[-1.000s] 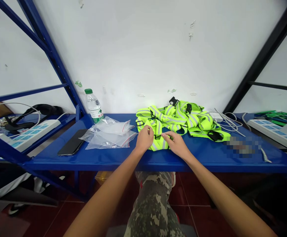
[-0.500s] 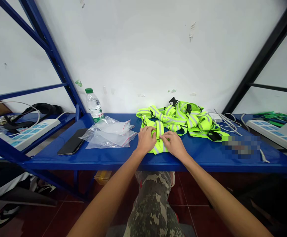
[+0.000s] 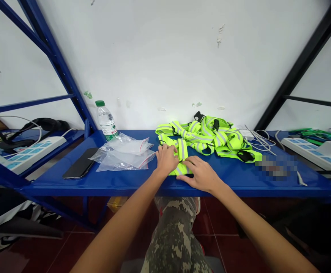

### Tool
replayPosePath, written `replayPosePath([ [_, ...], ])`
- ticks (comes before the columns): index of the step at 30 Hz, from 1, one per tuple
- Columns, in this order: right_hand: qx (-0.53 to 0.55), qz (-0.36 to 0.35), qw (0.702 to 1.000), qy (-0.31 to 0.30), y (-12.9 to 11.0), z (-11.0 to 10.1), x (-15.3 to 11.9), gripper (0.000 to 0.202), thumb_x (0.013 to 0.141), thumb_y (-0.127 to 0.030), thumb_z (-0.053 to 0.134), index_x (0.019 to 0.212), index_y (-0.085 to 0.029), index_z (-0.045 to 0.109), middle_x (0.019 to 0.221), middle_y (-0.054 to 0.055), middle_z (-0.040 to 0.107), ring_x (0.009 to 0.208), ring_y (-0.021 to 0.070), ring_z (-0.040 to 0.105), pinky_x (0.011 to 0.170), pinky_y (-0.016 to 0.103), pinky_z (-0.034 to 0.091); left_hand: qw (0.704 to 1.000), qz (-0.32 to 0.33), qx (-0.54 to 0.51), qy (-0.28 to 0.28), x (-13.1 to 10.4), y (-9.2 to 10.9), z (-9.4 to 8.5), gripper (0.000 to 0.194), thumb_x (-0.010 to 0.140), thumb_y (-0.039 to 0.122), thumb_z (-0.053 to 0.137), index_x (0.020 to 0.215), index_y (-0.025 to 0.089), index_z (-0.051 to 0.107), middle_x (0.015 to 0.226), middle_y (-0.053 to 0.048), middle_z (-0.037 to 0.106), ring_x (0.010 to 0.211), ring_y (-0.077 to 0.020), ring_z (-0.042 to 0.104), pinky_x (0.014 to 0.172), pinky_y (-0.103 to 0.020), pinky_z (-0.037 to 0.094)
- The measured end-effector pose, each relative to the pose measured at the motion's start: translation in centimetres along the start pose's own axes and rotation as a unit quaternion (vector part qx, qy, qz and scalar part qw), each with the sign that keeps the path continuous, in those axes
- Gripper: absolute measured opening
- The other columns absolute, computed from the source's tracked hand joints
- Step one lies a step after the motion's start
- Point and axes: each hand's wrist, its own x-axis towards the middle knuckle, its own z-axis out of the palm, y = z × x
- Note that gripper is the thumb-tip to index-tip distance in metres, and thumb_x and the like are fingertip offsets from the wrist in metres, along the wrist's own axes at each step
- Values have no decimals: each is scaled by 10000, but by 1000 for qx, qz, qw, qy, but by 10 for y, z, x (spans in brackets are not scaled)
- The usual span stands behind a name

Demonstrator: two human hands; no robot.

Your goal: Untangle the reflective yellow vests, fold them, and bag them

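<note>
A folded section of neon yellow-green reflective strap (image 3: 183, 149) with a grey stripe lies at the front of the pile. My left hand (image 3: 167, 160) is closed on the left side of this section, fingers curled over it. At its right front edge is my right hand (image 3: 202, 173), thumb and fingers spread apart and fingertips touching the strap. Behind both hands the rest of the reflective straps (image 3: 201, 135) are heaped in a tangle, with black buckles (image 3: 199, 116) among them. The undersides of my fingers are hidden.
Clear zip bags (image 3: 122, 155), a black phone (image 3: 81, 163) and a water bottle (image 3: 107, 122) stand or lie to the left on the blue shelf (image 3: 142, 183). White cables (image 3: 260, 140) and a blurred patch are at the right. Blue posts and the wall border the shelf.
My right hand has gone from a pinch at the strap to spread fingers, lower and nearer the front edge. My left hand stays on the strap. The view has shifted slightly.
</note>
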Motion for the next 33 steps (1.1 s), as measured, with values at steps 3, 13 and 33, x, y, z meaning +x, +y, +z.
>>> replayPosePath([
  [3, 36, -5, 999, -10, 3, -5, -4, 502, 874, -550, 574, 1167, -146, 626, 1132, 148, 638, 1056, 293, 572, 908, 439, 491, 999, 32, 27, 21, -3, 3, -3, 118, 844, 242, 575, 952, 211, 609, 1035, -104, 616, 1063, -310, 512, 857, -423, 405],
  [13, 37, 1, 999, -5, 3, 1, -3, 309, 961, -376, 479, 1122, -162, 632, 1096, 132, 664, 1014, 282, 586, 877, 440, 499, 981, 190, 37, 7, -35, -14, -23, 296, 1000, 349, 317, 947, 188, 560, 973, -89, 647, 948, -221, 575, 865, -340, 419],
  [33, 43, 27, 999, -3, 9, 5, 6, 357, 1008, -377, 376, 1048, -143, 642, 1018, 118, 685, 952, 246, 607, 860, 374, 467, 984, 145, -88, -63, -23, -20, -28, 384, 1005, 447, 261, 794, 209, 476, 781, -21, 610, 745, -176, 575, 655, -287, 353],
])
